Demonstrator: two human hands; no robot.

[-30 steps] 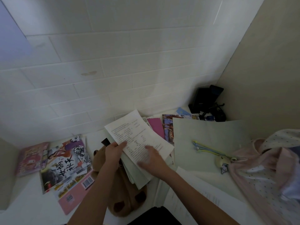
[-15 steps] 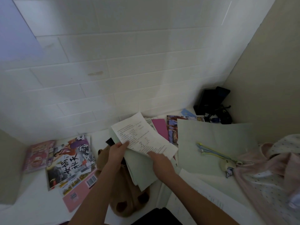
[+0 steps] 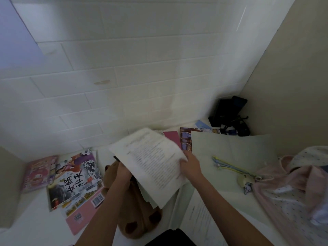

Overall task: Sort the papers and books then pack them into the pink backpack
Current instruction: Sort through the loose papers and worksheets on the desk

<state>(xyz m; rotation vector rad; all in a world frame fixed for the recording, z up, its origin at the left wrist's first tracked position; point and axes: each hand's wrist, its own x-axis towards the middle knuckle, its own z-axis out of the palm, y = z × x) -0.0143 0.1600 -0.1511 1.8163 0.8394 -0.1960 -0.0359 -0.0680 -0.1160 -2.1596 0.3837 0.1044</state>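
My right hand (image 3: pixel 190 166) pinches the right edge of a printed sheet (image 3: pixel 152 162), which is blurred and lifted over a stack of papers (image 3: pixel 150 196). My left hand (image 3: pixel 124 172) holds that stack from the left, its fingers covered by the sheet. The pink dotted backpack (image 3: pixel 292 189) lies open at the right edge. An illustrated book (image 3: pixel 74 176), a pink book (image 3: pixel 39 172) and a pink-backed book (image 3: pixel 83 210) lie on the left. A magenta book (image 3: pixel 172 137) and a colourful book (image 3: pixel 185 141) lie behind the papers.
A brown plush toy (image 3: pixel 140 215) lies under my arms. A large pale sheet (image 3: pixel 230 150) carries coloured pens (image 3: pixel 229 165) and a small round charm (image 3: pixel 243 179). Black devices (image 3: pixel 229 112) fill the back right corner. Another printed sheet (image 3: pixel 200 215) lies front right. A tiled wall stands behind.
The top printed sheet has swung up and over my left hand. My right hand moved from the sheet's lower edge up to its right edge.
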